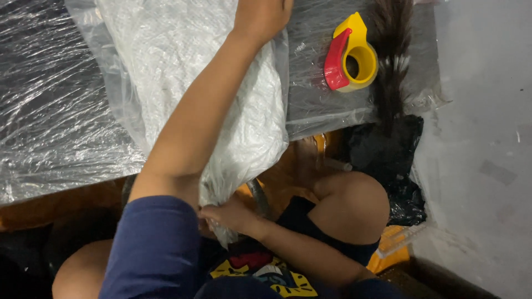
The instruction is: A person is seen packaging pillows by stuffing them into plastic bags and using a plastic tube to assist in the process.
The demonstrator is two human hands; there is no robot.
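Note:
A clear plastic bag stuffed with white fabric lies on a table wrapped in plastic film and hangs over its near edge toward my lap. My left hand reaches out in a blue sleeve and rests on the bag's far end; its fingers are cut off by the top of the frame. My right hand is down by my lap, closed around the gathered lower end of the bag.
A yellow and red tape dispenser sits on the table to the right of the bag. Beside it lies a dark feathery brush-like thing. A black plastic bag hangs below the table edge by my knee. A grey surface is at right.

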